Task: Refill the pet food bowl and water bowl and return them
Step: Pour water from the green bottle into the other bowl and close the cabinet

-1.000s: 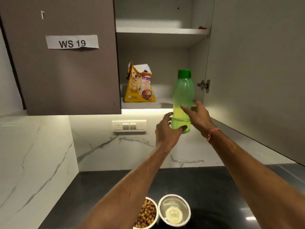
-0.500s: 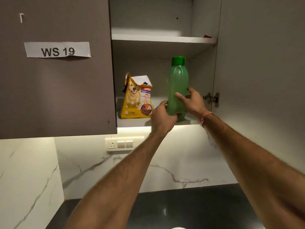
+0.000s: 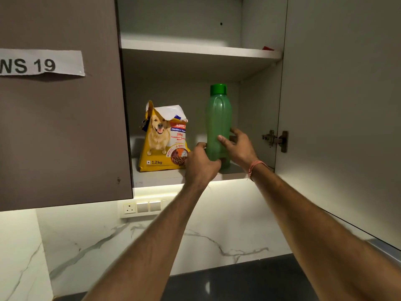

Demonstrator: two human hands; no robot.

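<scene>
A green water bottle [image 3: 218, 118] with a green cap stands upright on the lower shelf [image 3: 165, 175] of the open wall cabinet. Both hands hold its lower part. My left hand [image 3: 200, 161] grips the base from the front left, and my right hand [image 3: 237, 146] wraps its fingers round the right side. To the bottle's left on the same shelf stands a torn-open yellow bag of dog food [image 3: 163, 137]. Neither bowl is in view.
The open cabinet door [image 3: 342, 105] stands at the right, with its hinge [image 3: 275, 140] beside my right hand. A closed door labelled WS 19 [image 3: 60, 105] fills the left. Below are a switch panel [image 3: 141, 207], the marble backsplash [image 3: 108, 240] and the dark counter [image 3: 238, 283].
Both hands carried the green bottle up from below the cabinet and onto the lower shelf. The view tilted up, and the two bowls on the counter dropped out of sight.
</scene>
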